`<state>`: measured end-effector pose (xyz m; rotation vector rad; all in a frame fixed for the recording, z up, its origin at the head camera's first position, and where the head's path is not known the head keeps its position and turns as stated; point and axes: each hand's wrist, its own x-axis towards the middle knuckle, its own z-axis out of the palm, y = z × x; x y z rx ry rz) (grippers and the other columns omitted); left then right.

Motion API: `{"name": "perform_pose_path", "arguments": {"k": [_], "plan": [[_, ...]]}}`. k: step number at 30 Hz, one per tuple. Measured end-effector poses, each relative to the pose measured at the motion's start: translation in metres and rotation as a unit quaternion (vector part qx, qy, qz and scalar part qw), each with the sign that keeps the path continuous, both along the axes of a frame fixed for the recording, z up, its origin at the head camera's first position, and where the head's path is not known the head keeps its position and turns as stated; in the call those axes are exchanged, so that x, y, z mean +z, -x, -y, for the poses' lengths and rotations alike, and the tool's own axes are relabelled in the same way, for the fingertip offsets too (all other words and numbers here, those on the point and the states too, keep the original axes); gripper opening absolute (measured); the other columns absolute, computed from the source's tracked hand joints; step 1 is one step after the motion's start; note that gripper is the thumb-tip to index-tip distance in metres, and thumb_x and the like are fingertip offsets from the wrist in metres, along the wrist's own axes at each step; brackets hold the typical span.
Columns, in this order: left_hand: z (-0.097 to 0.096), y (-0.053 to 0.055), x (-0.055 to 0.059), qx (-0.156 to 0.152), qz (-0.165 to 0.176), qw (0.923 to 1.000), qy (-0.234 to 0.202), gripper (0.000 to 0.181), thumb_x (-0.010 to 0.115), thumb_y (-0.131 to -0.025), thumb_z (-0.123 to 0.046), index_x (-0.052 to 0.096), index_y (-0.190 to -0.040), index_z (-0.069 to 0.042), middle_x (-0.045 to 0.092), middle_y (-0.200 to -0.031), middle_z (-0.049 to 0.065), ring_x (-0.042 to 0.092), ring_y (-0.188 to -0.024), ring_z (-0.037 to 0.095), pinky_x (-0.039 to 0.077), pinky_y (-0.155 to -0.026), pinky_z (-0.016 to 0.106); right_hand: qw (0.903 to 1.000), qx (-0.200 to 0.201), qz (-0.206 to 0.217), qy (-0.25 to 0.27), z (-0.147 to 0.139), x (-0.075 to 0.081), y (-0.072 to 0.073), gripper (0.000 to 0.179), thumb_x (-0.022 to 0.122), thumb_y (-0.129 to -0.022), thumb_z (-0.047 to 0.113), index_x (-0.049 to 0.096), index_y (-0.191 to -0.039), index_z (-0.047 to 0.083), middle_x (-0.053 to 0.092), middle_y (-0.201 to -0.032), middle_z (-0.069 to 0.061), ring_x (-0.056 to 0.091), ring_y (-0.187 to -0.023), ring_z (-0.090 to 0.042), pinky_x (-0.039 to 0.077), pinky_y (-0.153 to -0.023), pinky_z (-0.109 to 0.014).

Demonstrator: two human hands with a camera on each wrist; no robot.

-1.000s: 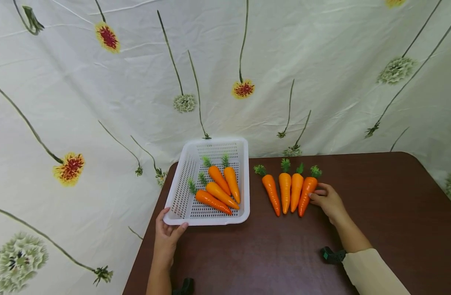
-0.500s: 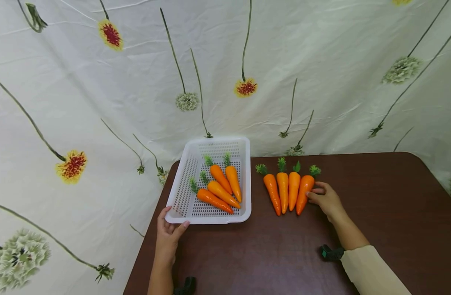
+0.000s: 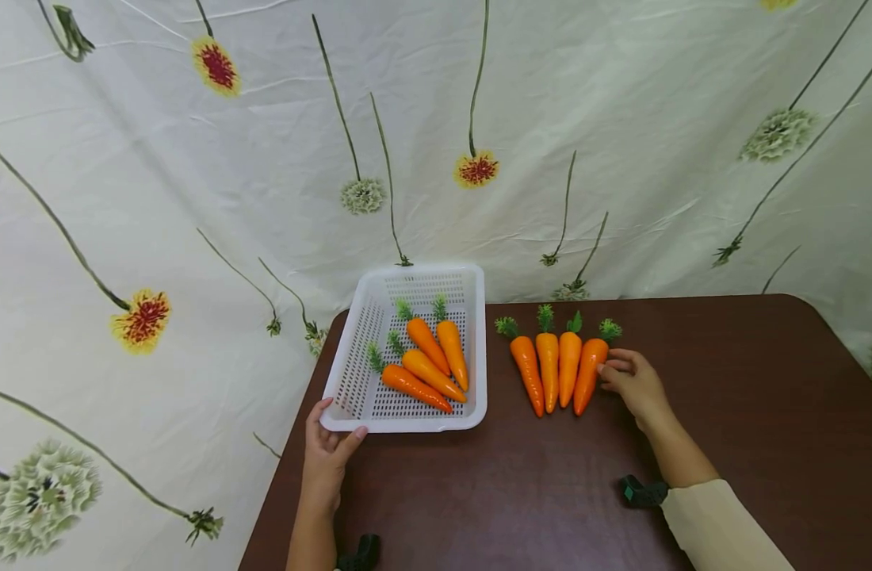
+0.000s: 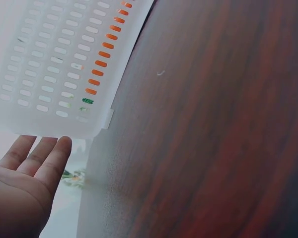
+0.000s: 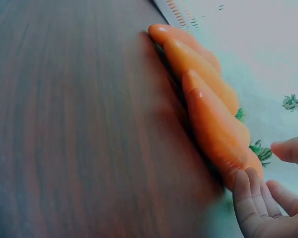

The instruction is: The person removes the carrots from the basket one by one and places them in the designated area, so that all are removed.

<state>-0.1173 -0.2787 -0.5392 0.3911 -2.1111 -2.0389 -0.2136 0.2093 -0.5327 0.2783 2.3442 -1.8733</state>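
A white plastic basket [image 3: 406,424] stands at the table's left side, holding several orange carrots [image 3: 426,374] with green tops. At its near left corner is my left hand [image 3: 325,460], the thumb against the front rim and a finger at the left edge. In the left wrist view, extended fingers [image 4: 53,161] meet the basket wall [image 4: 49,126]. To the right of the basket, several more carrots lie side by side in a row. My right hand [image 3: 637,387] touches the rightmost carrot [image 3: 590,374] with its fingertips; in the right wrist view the thumb stands away from that carrot [image 5: 216,126].
The dark brown wooden table [image 3: 507,492] has a rounded far right corner. Behind it hangs a white cloth [image 3: 265,159] printed with flowers. Dark wrist devices, such as the one [image 3: 643,492] by the right sleeve, sit on both wrists.
My right hand has pushed the row slightly left, closing the gaps between the carrots. The left hand stays at the basket corner. The head view has shifted a little.
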Motion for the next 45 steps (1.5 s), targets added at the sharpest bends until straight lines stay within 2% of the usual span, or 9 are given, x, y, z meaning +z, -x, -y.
{"name": "perform_pose_path", "arguments": {"k": [8,16,20,24,30,35,39,42,45], "plan": [[0.000,0.000,0.001,-0.004,-0.003,1.0000,0.002,0.083,0.074,-0.090,-0.005,0.024,-0.153,-0.026,0.042,-0.155,0.005,0.053,-0.130,0.022,0.052,-0.092,0.012,0.9992,0.002,-0.039,-0.001,0.005,0.011,-0.003,0.062,0.060,-0.102,0.031,0.037,-0.151,0.001,0.049,-0.143,-0.022,0.060,-0.095,0.006,0.057,-0.091,-0.026],[0.001,-0.002,0.001,-0.003,-0.003,1.0000,0.007,0.082,0.074,-0.091,-0.007,0.024,-0.153,-0.027,0.042,-0.155,0.006,0.054,-0.129,0.021,0.052,-0.092,0.012,0.9967,0.016,-0.075,0.028,0.016,0.029,-0.006,0.059,0.061,-0.102,0.030,0.041,-0.148,0.000,0.049,-0.142,-0.023,0.060,-0.100,0.003,0.054,-0.091,-0.020],[0.001,-0.002,0.002,-0.004,-0.002,1.0000,0.009,0.083,0.074,-0.090,-0.007,0.024,-0.153,-0.027,0.042,-0.155,0.006,0.052,-0.131,0.023,0.051,-0.092,0.011,0.9960,0.032,-0.077,0.031,0.024,0.036,-0.007,0.057,0.062,-0.101,0.031,0.043,-0.147,0.002,0.050,-0.142,-0.023,0.059,-0.102,0.007,0.053,-0.092,-0.020],[0.001,-0.002,0.002,-0.006,0.000,0.9999,0.010,0.083,0.075,-0.091,-0.008,0.023,-0.153,-0.027,0.040,-0.156,0.006,0.050,-0.134,0.023,0.050,-0.093,0.010,0.9952,0.056,-0.073,0.033,0.031,0.041,-0.007,0.059,0.062,-0.101,0.032,0.042,-0.148,0.002,0.049,-0.145,-0.023,0.059,-0.104,0.004,0.053,-0.096,-0.024],[0.002,-0.001,0.003,-0.009,0.000,0.9999,0.008,0.080,0.071,-0.094,-0.010,0.021,-0.154,-0.025,0.039,-0.156,0.009,0.051,-0.131,0.020,0.049,-0.093,0.008,0.9929,0.089,-0.073,0.028,0.044,0.046,-0.009,0.058,0.063,-0.101,0.034,0.044,-0.147,0.004,0.049,-0.147,-0.019,0.058,-0.108,0.002,0.049,-0.093,-0.015],[0.000,-0.002,0.005,-0.013,-0.002,0.9999,-0.001,0.076,0.068,-0.097,-0.013,0.020,-0.154,-0.024,0.038,-0.155,0.011,0.052,-0.130,0.018,0.047,-0.095,0.007,0.9903,0.114,-0.075,0.028,0.057,0.050,-0.010,0.056,0.062,-0.101,0.032,0.045,-0.146,0.004,0.051,-0.145,-0.018,0.058,-0.119,-0.012,0.048,-0.097,-0.020],[-0.001,-0.002,0.008,-0.012,-0.001,0.9999,0.000,0.075,0.068,-0.097,-0.015,0.020,-0.154,-0.024,0.038,-0.156,0.012,0.053,-0.130,0.017,0.047,-0.095,0.007,0.9872,0.134,-0.082,0.028,0.068,0.054,-0.010,0.054,0.063,-0.101,0.032,0.047,-0.146,0.006,0.052,-0.144,-0.020,0.055,-0.126,-0.028,0.050,-0.102,-0.031],[-0.002,-0.002,0.008,-0.010,0.001,0.9999,0.000,0.075,0.068,-0.097,-0.014,0.021,-0.154,-0.024,0.039,-0.155,0.011,0.053,-0.129,0.017,0.047,-0.095,0.007,0.9837,0.153,-0.087,0.037,0.076,0.056,-0.010,0.053,0.064,-0.100,0.031,0.048,-0.145,0.008,0.052,-0.144,-0.022,0.055,-0.127,-0.033,0.051,-0.103,-0.039],[-0.002,-0.002,0.008,-0.012,0.006,0.9999,-0.001,0.075,0.068,-0.097,-0.015,0.020,-0.155,-0.025,0.040,-0.155,0.009,0.053,-0.128,0.017,0.047,-0.095,0.007,0.9806,0.168,-0.093,0.040,0.084,0.058,-0.009,0.051,0.064,-0.100,0.029,0.049,-0.144,0.006,0.053,-0.143,-0.023,0.057,-0.126,-0.033,0.053,-0.102,-0.037]]}}
